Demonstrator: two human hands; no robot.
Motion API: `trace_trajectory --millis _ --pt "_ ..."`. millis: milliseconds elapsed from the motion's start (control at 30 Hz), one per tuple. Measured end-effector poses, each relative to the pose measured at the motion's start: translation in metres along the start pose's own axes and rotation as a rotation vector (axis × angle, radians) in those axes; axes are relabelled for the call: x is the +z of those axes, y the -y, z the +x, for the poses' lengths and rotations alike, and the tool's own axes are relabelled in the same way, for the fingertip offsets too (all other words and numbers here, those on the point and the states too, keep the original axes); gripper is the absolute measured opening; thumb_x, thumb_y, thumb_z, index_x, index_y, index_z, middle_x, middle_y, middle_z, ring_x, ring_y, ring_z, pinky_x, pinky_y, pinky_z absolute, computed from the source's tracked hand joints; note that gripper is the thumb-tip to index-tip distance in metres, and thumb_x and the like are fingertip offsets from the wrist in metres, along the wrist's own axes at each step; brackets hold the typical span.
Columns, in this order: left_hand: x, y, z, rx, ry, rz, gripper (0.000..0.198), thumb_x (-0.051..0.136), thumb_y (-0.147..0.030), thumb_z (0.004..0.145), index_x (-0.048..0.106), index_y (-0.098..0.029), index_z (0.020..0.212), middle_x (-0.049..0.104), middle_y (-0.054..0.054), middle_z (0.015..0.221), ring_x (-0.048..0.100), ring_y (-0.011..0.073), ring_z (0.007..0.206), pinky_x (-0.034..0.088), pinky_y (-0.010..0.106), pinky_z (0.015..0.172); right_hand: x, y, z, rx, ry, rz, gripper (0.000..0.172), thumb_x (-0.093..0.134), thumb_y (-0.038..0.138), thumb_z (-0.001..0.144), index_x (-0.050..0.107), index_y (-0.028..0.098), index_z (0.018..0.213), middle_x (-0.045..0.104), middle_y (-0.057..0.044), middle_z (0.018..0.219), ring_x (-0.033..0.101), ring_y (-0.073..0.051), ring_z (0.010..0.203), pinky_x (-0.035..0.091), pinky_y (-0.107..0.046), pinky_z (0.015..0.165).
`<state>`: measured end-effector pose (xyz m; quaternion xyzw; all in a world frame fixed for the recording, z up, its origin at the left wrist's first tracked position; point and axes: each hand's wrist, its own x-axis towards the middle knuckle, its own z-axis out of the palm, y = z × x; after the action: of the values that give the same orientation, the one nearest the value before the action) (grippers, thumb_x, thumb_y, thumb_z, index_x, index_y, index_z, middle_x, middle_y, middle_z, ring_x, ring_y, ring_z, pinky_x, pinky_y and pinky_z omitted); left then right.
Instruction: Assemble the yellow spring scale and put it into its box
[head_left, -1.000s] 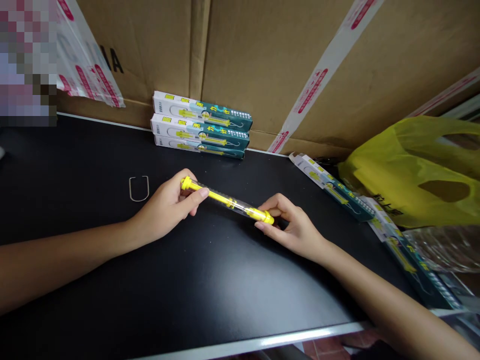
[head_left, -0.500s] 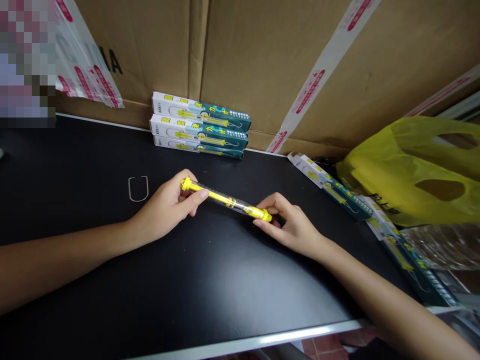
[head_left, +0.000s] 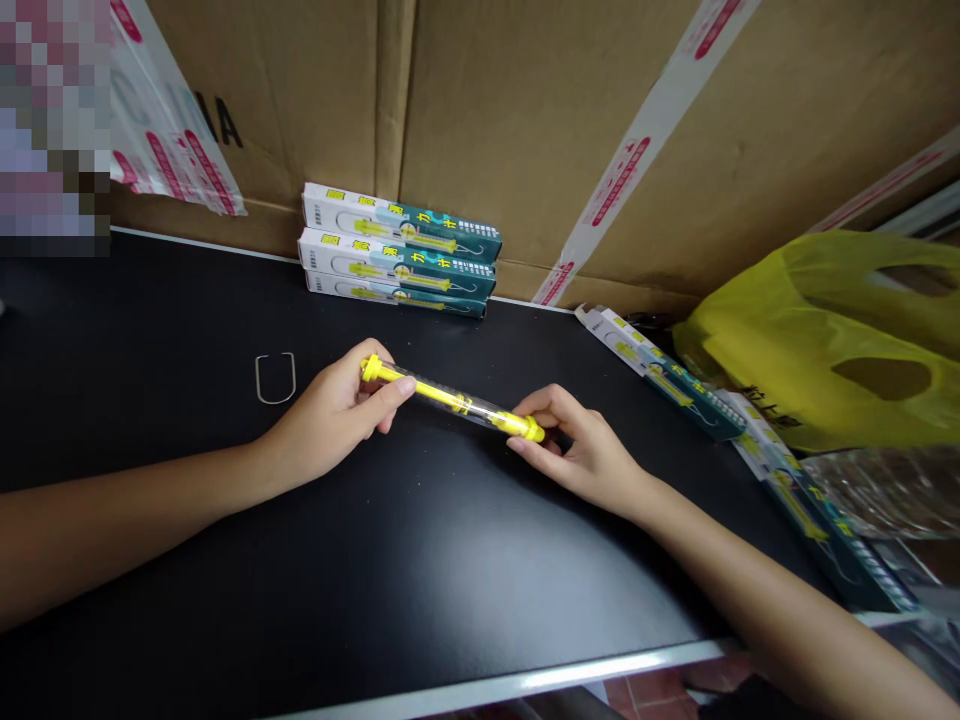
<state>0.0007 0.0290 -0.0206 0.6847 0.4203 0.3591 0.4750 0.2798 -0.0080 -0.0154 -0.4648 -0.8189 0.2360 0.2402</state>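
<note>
A clear tube with yellow ends and a yellow rod inside, a spring scale (head_left: pixel 442 396) like the one pictured on the boxes, is held above the black table. My left hand (head_left: pixel 341 405) is closed around its upper left end, thumb lying along the tube. At the lower right end, my right hand (head_left: pixel 581 450) pinches the yellow cap between thumb and fingers. The scale slopes down to the right. A bent metal wire handle (head_left: pixel 275 400) lies on the table to the left of my left hand.
Three printed boxes (head_left: pixel 397 270) are stacked against a large cardboard carton (head_left: pixel 517 120) at the back. On the right lie more such boxes (head_left: pixel 660 375), beside a yellow plastic bag (head_left: pixel 810 340) and clear plastic items (head_left: pixel 885 490). The table's pale front edge (head_left: pixel 540 680) runs along the bottom.
</note>
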Motion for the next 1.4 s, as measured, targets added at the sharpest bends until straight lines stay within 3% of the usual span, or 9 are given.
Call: trace_trajectory --millis 300,667,933,1400 --pt "-0.0004 0.0013 0.0005 -0.012 0.004 -0.026 0.022 0.05 -0.042 0.094 0.043 -0.022 0.086 0.052 -0.007 0.059 0.044 0.0069 0.049 0.033 0.017 0.042 -0.0004 -0.0013 -0.0001 0.026 0.0 0.059 0.025 0.058 0.037 0.092 0.046 0.021 0.107 0.062 -0.001 0.078 0.058 -0.013 0.064 0.041 -0.022 0.054" --pt "0.0 -0.0029 -0.0019 0.01 0.016 -0.073 0.018 0.051 -0.037 0.093 0.041 -0.023 0.088 0.052 -0.007 0.06 0.045 0.0075 0.049 0.034 0.016 0.041 0.0015 0.0013 0.0001 0.094 0.027 0.27 0.023 0.058 0.036 0.093 0.048 0.021 0.107 0.05 0.004 0.069 0.052 -0.01 0.056 0.04 -0.022 0.052" --pt "0.0002 -0.0002 0.0 -0.011 0.017 -0.057 0.02 0.051 -0.039 0.094 0.042 -0.022 0.088 0.052 -0.007 0.06 0.045 0.0068 0.05 0.034 0.016 0.042 -0.0001 0.0016 -0.0001 0.066 0.034 0.201 0.022 0.057 0.036 0.093 0.048 0.021 0.107 0.051 0.005 0.066 0.051 -0.01 0.054 0.039 -0.023 0.052" --pt "0.0 -0.0012 0.001 0.0 0.036 -0.09 0.021 0.05 -0.038 0.093 0.044 -0.022 0.083 0.053 -0.007 0.056 0.044 0.0076 0.046 0.034 0.018 0.041 0.0002 -0.0023 0.001 0.033 -0.07 0.117 0.02 0.062 0.037 0.09 0.057 0.02 0.1 0.06 -0.004 0.084 0.056 -0.014 0.068 0.043 -0.024 0.055"
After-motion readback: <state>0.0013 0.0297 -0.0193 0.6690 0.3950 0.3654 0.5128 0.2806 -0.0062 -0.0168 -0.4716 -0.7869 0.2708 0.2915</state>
